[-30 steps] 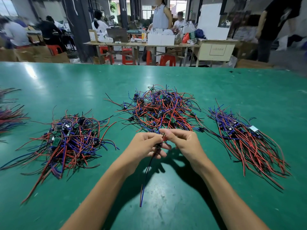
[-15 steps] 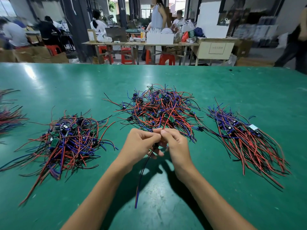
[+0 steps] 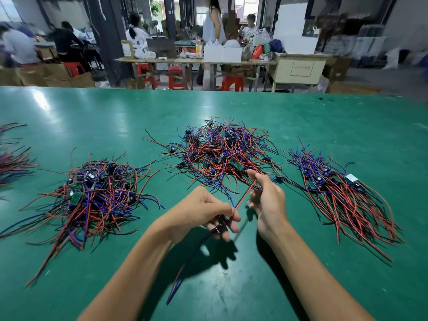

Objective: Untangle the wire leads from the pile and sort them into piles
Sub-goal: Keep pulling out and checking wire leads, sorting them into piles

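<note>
At a green worktable (image 3: 324,117), a worker's left hand (image 3: 203,213) grips one lead's dark component while the right hand (image 3: 266,200) pinches its limp red wire (image 3: 245,195) near the tangled middle pile (image 3: 222,154), probably light and snag-prone.

A green surface (image 3: 301,117), glossy and scuffed, carries several heaps of red, blue and black wires with small parts: a tangled pile on the left (image 3: 92,195), a middle pile (image 3: 220,154), a straighter bundle on the right (image 3: 342,193), and another heap at the far left edge (image 3: 11,158).
</note>
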`<state>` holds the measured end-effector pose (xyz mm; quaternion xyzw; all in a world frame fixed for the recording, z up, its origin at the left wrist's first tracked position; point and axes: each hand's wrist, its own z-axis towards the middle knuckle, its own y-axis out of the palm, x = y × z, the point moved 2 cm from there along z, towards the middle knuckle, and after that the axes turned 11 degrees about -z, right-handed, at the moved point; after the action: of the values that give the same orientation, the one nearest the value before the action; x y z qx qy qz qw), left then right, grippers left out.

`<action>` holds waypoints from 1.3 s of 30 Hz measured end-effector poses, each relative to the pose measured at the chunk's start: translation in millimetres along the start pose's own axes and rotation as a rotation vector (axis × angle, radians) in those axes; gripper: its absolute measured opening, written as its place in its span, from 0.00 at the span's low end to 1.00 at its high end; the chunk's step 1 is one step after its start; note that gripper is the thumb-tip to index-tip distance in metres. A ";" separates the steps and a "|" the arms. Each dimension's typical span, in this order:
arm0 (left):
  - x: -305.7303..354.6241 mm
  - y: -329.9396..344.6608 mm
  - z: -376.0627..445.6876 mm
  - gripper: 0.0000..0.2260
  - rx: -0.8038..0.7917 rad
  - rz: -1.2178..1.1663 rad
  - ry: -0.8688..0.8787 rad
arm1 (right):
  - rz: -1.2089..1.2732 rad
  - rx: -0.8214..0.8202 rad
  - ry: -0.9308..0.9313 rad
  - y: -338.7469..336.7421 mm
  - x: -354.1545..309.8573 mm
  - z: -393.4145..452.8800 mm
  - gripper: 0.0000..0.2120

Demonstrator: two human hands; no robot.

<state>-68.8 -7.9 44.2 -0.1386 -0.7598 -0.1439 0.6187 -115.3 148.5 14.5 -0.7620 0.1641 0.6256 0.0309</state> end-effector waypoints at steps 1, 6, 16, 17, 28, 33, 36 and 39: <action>-0.6 -0.7 0.5 0.11 0.001 -0.014 -0.004 | 0.050 -0.013 0.029 -0.4 1.0 0.9 0.12; -4.9 -4.1 6.9 0.12 0.067 -0.156 -0.036 | 0.194 -0.123 0.035 -6.4 -8.1 3.5 0.11; -8.6 -22.8 15.6 0.23 0.093 -0.337 -0.086 | -0.315 -0.493 -0.368 -2.4 -14.3 -6.8 0.08; -8.4 -23.9 15.0 0.23 0.086 -0.332 -0.095 | -0.278 -0.458 -0.347 -5.0 -15.1 -5.1 0.07; -9.1 -20.6 13.5 0.08 0.203 0.102 0.165 | 0.009 -0.306 -0.174 -18.0 -17.1 3.7 0.05; -10.5 -21.5 16.4 0.07 0.296 0.270 0.251 | 0.044 -0.278 -0.175 -17.5 -17.8 4.5 0.08; -8.4 -21.0 14.6 0.12 0.315 0.414 0.292 | 0.049 -0.224 -0.193 -18.2 -18.8 5.6 0.12; -6.6 -19.0 13.7 0.15 0.332 0.503 0.315 | 0.056 -0.186 -0.194 -20.2 -17.3 7.3 0.14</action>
<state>-87.2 -20.2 34.1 -0.1953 -0.6099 0.1194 0.7588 -119.2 173.1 26.4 -0.6926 0.1226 0.7096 -0.0415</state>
